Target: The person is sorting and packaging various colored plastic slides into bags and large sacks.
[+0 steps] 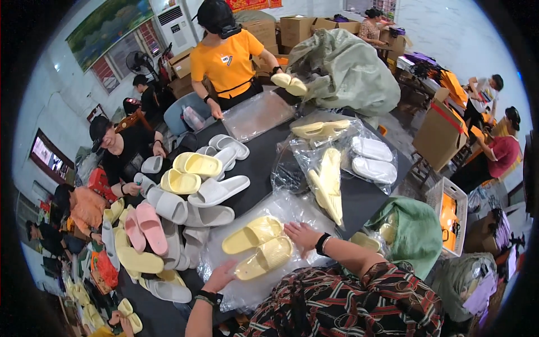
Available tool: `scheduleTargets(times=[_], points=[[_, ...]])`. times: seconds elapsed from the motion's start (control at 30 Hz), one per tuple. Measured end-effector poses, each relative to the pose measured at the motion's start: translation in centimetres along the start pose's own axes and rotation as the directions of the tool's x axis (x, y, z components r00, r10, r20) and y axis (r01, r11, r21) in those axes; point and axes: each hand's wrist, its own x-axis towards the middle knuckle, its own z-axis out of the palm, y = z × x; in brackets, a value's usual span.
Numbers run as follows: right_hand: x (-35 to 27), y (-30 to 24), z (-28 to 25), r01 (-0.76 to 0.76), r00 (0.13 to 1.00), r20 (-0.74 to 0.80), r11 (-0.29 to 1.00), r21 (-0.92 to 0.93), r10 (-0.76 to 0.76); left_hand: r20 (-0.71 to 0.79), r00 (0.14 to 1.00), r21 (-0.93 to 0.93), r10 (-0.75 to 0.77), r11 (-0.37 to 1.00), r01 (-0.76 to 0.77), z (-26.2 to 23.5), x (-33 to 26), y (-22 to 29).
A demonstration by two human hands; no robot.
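Your left hand [220,276] lies flat with its fingers spread on the crinkled clear plastic bag [281,210], touching the heel of the nearer yellow slide sandal [265,258]. Your right hand [301,234] presses down with fingers spread just beyond that sandal's ribbed toe end. The second yellow sandal [252,233] lies alongside, just past your left fingers; both are smooth moulded foam with rounded edges and rest on the glossy bag over the dark bench [264,157]. To the left of your fingers, a loose heap of pink, white and yellow sandals [163,224] crowds the bench edge, leaving little free surface there. To the right of your right fingers sits a soft green sack [415,230]. Farther out, more clear bags hold a yellow pair [328,185] and a white pair [373,160]. Beyond them, a person in an orange shirt [227,62] holds a pale yellow pair beside a large grey-green sack [348,73], with brown cardboard boxes [297,28] stacked behind
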Motion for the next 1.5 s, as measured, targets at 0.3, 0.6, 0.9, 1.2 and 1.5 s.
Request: scheduleTargets(times=[0.3,0.6,0.9,1.2,1.5], points=[[0.0,0.1,-0.1,-0.061,0.998,0.035,0.998,0.012,0.060,0.013,0.965,0.447,0.262,0.862,-0.240,2.2,6.1,1.4],[0.2,-1.2,-1.1,-0.112,0.990,0.089,0.994,0.001,0.112,0.000,0.929,0.543,0.369,0.780,-0.309,2.4,9.2,2.3],[0.4,-1.1,-0.6,-0.094,0.991,0.095,0.994,-0.049,0.098,-0.111,0.942,0.559,0.317,0.804,-0.204,6.1,11.7,1.3],[0.3,-1.0,-1.0,-0.093,0.995,0.028,0.995,-0.022,0.093,-0.357,0.904,0.304,0.234,0.944,-0.124,3.4,3.4,-2.7],[0.1,-0.6,-0.5,-0.086,0.995,0.051,0.995,0.045,0.084,-0.812,0.393,-0.357,-0.431,0.900,0.250,1.2,-12.0,-0.7]])
